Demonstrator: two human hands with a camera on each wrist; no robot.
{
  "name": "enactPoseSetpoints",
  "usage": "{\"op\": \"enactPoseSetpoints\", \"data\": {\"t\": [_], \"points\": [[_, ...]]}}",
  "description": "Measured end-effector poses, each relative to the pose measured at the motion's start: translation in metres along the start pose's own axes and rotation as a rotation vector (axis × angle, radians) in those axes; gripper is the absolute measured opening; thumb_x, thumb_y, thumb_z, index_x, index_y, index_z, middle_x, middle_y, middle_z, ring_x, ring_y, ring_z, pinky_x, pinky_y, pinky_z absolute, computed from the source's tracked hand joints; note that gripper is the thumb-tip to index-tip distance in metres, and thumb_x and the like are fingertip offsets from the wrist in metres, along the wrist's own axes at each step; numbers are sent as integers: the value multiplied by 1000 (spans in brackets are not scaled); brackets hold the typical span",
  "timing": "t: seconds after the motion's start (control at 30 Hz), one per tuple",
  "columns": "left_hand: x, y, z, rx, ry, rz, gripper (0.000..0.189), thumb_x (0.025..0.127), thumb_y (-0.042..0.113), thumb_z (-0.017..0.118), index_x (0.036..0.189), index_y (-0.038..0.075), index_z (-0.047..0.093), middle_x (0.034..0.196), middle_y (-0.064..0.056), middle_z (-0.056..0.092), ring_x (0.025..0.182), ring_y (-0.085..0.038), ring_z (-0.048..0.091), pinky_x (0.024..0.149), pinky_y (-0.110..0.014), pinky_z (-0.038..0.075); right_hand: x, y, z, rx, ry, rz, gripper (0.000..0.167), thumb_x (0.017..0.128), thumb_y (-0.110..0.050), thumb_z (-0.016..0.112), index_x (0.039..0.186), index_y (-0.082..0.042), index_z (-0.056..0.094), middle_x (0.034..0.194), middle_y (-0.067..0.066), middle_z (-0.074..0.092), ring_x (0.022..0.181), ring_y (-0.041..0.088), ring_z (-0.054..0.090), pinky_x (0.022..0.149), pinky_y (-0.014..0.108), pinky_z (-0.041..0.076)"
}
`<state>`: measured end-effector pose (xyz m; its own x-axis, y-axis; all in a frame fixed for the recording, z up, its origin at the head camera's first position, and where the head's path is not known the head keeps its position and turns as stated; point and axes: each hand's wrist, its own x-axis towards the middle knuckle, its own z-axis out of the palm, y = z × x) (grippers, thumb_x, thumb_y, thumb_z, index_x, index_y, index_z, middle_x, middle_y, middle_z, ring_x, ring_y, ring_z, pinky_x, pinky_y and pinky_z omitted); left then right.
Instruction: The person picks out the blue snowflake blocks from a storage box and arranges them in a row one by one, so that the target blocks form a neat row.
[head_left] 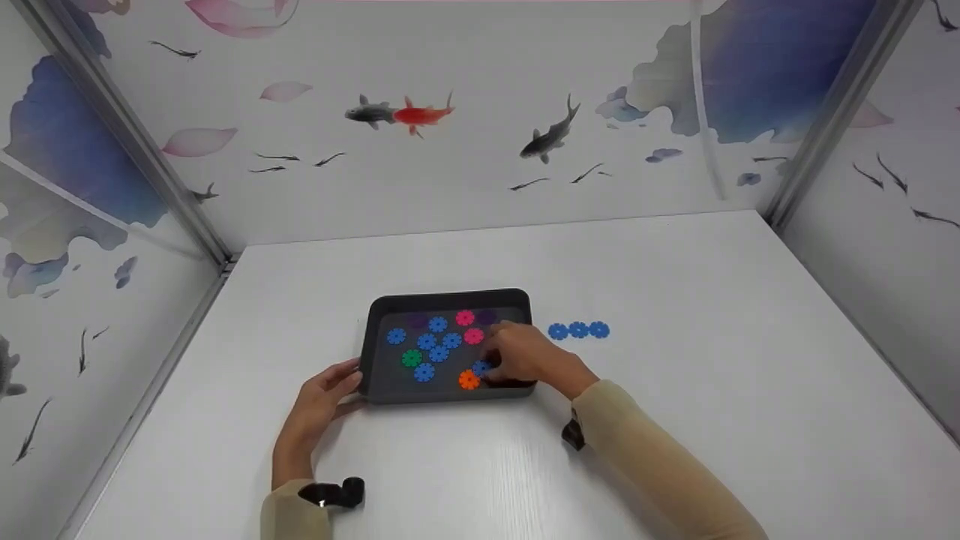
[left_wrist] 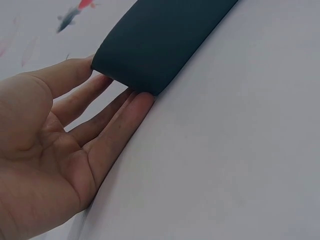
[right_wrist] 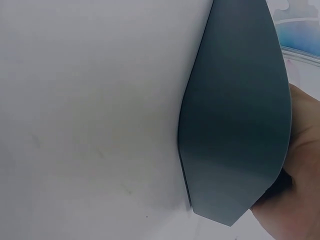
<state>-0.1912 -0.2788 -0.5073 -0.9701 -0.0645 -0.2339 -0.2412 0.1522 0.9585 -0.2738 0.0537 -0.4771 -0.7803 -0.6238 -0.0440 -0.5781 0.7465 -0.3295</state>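
A dark rectangular tray (head_left: 450,397) stands on the white table. It holds several notched plastic discs: blue ones (head_left: 396,336), pink ones (head_left: 465,318), a green one (head_left: 412,358), an orange one (head_left: 469,379) and dark purple ones (head_left: 486,317). My left hand (head_left: 319,401) holds the tray's left end, fingertips at its rim and lower edge. Reaching over the right side, my right hand (head_left: 521,352) has its thumb and fingers curled at a blue disc (head_left: 481,368) beside the orange one. In the right wrist view, the tray's wall (right_wrist: 235,115) hides those fingertips.
Right of the tray, three blue discs (head_left: 578,330) lie joined in a row on the table (head_left: 675,300). White panels (head_left: 480,172) printed with fish and petals enclose the back and sides. Dark wrist cameras (head_left: 337,493) sit at both cuffs.
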Motion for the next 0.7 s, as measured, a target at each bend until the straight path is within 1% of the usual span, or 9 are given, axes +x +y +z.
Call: {"op": "enactPoseSetpoints", "data": {"t": [0.1, 0.27, 0.37, 0.43, 0.53, 0.63, 0.7], "points": [[1, -1, 0, 6, 4, 2, 50, 101, 21, 61, 146, 6, 49, 147, -20, 51, 133, -32, 53, 105, -41, 55, 1, 1, 1, -22, 15, 2, 32, 85, -36, 80, 110, -17, 78, 120, 6, 68, 111, 23, 60, 101, 39, 56], [1, -2, -1, 8, -1, 1, 51, 101, 23, 61, 147, 6, 48, 149, -20, 49, 137, -34, 50, 107, -42, 53, 0, 2, 2, -46, 29, 10, 34, 85, -36, 80, 113, -18, 77, 122, 7, 67, 114, 24, 59, 103, 41, 55], [1, -1, -1, 8, -1, -4, 50, 101, 23, 61, 147, 7, 48, 150, -20, 49, 137, -34, 50, 107, -42, 53, 0, 4, 0, -64, 49, 5, 34, 84, -36, 81, 113, -19, 77, 119, 7, 67, 111, 24, 58, 102, 42, 55], [1, 0, -1, 12, -6, -5, 50, 102, 23, 60, 148, 7, 48, 150, -20, 49, 137, -34, 50, 107, -42, 53, -1, 4, -4, -70, 67, 4, 34, 84, -36, 81, 113, -18, 78, 116, 6, 67, 108, 23, 58, 100, 41, 55], [0, 1, -1, 14, -7, -1, 50, 102, 23, 59, 148, 8, 48, 151, -20, 49, 137, -34, 50, 107, -42, 53, -2, 6, -10, -70, 97, -1, 35, 82, -36, 82, 110, -16, 78, 109, 6, 68, 100, 21, 57, 93, 39, 57], [0, 1, 0, 21, -10, 4, 50, 102, 23, 59, 148, 8, 47, 152, -20, 47, 138, -35, 49, 108, -42, 52, -4, 8, -18, -59, 117, 2, 35, 82, -34, 83, 110, -15, 78, 109, 7, 68, 97, 20, 57, 88, 36, 57], [0, 1, -1, 23, -8, 4, 50, 102, 23, 59, 149, 8, 47, 153, -20, 46, 139, -35, 48, 108, -43, 52, -6, 11, -23, -59, 131, 5, 35, 82, -34, 83, 110, -15, 78, 109, 7, 68, 97, 20, 57, 88, 35, 57]]}}
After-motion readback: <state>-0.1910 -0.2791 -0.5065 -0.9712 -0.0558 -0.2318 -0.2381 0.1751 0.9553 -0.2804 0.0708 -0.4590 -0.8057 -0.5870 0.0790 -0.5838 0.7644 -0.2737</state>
